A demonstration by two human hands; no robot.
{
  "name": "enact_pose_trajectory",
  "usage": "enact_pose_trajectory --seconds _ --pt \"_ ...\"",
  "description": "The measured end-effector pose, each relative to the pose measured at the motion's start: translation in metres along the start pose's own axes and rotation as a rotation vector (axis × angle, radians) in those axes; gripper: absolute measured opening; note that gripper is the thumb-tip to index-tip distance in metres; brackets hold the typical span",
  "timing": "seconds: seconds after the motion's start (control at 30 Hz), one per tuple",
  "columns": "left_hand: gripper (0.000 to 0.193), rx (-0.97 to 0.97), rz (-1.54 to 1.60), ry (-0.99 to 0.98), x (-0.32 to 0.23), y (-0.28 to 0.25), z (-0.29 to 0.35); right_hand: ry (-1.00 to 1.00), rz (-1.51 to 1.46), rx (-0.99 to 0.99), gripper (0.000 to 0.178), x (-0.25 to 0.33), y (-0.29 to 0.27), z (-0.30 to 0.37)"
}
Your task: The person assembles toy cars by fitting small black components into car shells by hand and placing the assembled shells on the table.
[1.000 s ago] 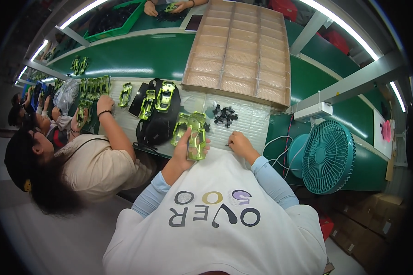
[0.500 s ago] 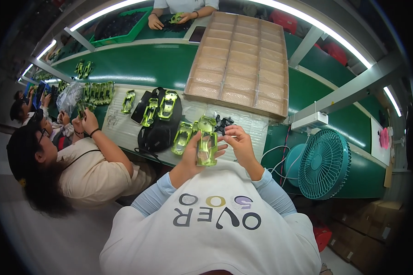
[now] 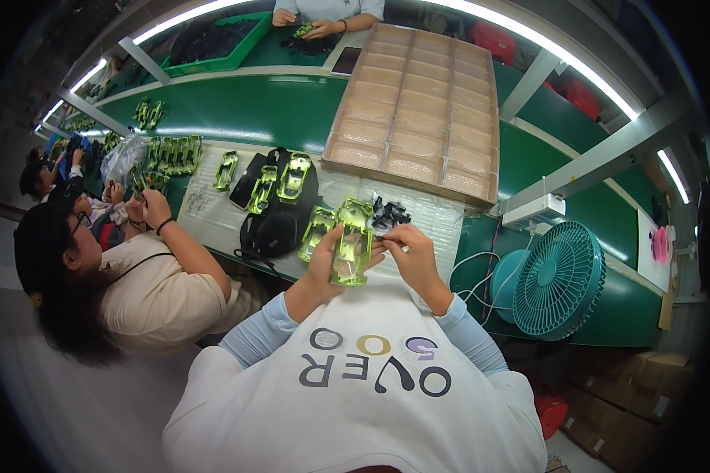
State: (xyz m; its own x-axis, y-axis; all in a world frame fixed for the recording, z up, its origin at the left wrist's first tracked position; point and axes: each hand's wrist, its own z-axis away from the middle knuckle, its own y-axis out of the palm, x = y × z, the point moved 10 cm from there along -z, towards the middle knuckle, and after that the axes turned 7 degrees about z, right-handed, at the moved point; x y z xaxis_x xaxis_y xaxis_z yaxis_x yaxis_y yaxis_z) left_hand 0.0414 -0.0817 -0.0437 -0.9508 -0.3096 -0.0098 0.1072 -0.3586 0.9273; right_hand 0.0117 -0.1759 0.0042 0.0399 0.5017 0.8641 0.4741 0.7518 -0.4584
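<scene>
Head view, left hand [image 3: 323,264] holding green car shell [image 3: 352,243]

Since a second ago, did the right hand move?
Yes. The right hand left the pile of small black parts on the white mat and came in toward the green toy car shell, which the left hand holds.

Glossy translucent plastic, matt cardboard
Shiny lime car shell [image 3: 352,243]; dull brown tray [image 3: 420,110]; black cloth bag [image 3: 280,217]; smooth teal plastic fan [image 3: 558,280].
</scene>
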Motion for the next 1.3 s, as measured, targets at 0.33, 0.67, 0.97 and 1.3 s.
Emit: enact_pose_trajectory --seconds 0.33,0.67,0.97,1.3 --pt "0.054 0.029 -0.120 -0.021 0.009 0.011 0.002 0.077 0.093 0.094 0.006 -0.008 -0.008 -0.007" --pt "0.054 0.125 -0.263 -0.214 0.034 0.020 0.007 -0.159 0.125 -0.225 0.008 0.045 -0.036 -0.027" --pt "0.052 0.126 -0.237 -0.222 0.038 0.021 0.012 -0.132 0.144 -0.231 0.008 0.042 -0.032 -0.025" --pt "0.048 0.089 -0.256 -0.252 0.042 0.012 0.015 -0.038 -0.051 -0.052 0.007 0.022 -0.020 -0.028"
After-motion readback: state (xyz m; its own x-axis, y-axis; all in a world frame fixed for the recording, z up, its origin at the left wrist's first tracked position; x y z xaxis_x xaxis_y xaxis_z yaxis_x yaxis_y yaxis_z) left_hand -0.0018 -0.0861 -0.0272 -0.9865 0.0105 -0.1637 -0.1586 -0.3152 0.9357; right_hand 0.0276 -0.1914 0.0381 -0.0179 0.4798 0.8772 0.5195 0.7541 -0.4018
